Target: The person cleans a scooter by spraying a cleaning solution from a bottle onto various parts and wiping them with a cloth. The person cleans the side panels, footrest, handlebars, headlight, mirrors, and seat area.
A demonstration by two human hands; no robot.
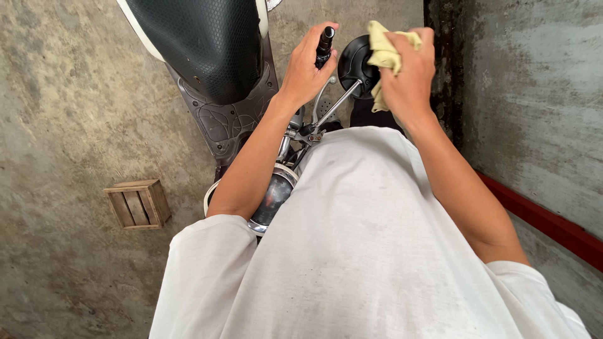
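Your left hand [308,66] is gripping the handlebar grip [325,44], while your right hand [408,72] is pressing a yellow cloth [384,53] onto the round mirror [353,63], lying just between both hands, nearer your right.

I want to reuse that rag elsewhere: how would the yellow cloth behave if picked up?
The yellow cloth is probably floppy: it bunches and folds in the right hand against the round black mirror. It looks thin, so likely light. A loose corner hangs down, so it would drape.

One head-worn camera looks steeply down, close over the person's chest and forearms.
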